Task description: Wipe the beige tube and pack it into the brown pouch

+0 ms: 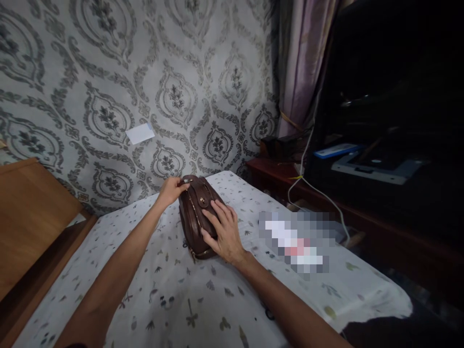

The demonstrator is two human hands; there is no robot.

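Note:
A dark brown leather handbag [196, 218] with gold-coloured zips and a small clasp lies on the patterned sheet. At its far left corner my left hand [171, 191] is closed, thumb and fingers pinching the bag's edge beside the end of a zip. Whether a zip pull is between those fingers is too small to tell. My right hand [225, 234] rests on the bag's near right side, fingers spread and lying over the leather below the clasp.
The white sheet [159, 299] with leaf prints covers the surface under the bag. A wooden board [36, 217] stands at the left. To the right are a blurred-out patch, a white cable [328, 199], a dark red ledge [266, 171] and a large black screen. Patterned wallpaper [119, 92] rises behind.

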